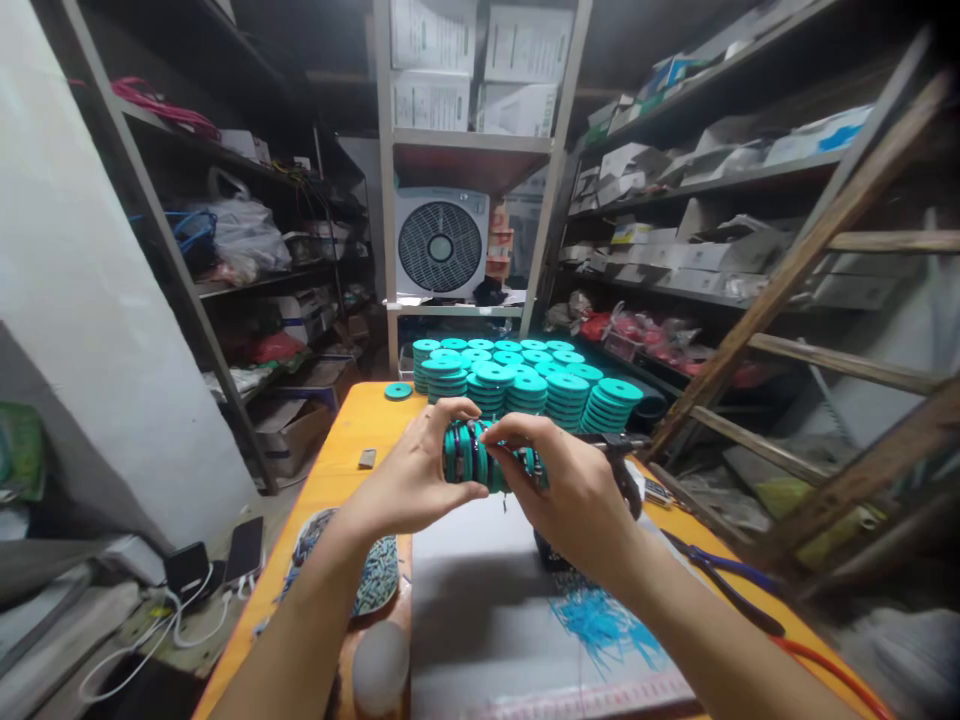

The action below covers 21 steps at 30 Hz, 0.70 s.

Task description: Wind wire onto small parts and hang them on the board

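Observation:
My left hand is wrapped round the left end of a row of teal discs, thumb below and fingers above. Dark bands show between the discs, which are held on edge above the table. My right hand closes thumb and forefinger in a pinch at the middle of this row; what lies between the fingertips is too small to make out. Its palm side hides the row's right end. Just behind stand several stacks of flat teal discs with centre holes. One single teal disc lies apart on the left.
The yellow table bears a white sheet, loose blue strips, a tray of small metal pieces and pliers. A black tool is partly hidden behind my right hand. A wooden ladder leans at right.

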Available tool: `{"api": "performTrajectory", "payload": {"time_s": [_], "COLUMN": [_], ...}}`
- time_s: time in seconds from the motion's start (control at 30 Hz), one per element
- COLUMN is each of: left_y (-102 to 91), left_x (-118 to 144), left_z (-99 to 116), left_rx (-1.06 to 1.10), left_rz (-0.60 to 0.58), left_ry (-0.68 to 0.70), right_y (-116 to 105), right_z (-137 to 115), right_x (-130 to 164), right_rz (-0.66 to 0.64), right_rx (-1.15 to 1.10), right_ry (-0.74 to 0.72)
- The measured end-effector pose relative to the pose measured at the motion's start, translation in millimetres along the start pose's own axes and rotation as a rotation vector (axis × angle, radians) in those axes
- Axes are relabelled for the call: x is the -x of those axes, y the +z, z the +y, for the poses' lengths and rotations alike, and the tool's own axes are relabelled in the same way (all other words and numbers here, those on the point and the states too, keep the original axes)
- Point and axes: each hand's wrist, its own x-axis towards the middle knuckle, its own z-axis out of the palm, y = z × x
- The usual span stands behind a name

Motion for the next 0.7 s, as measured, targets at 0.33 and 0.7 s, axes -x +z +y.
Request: {"api": "performTrajectory", "payload": {"time_s": [0.33, 0.7], "left_y": [-0.6, 0.7], "left_x": [1.7, 0.6], "left_z": [-1.6, -4.2], "left_rx": [-0.012, -0.024], "left_rz": [-0.001, 0.018], "left_ry": [-0.003, 0.052], "right_y": [8.8, 11.6], "right_z": [-0.5, 3.8], "right_x": [0.2, 8.7], "right_rz": [-0.034, -0.093], "right_rx": [0.03, 0.023], "right_ry": [-0.024, -0.105]}}
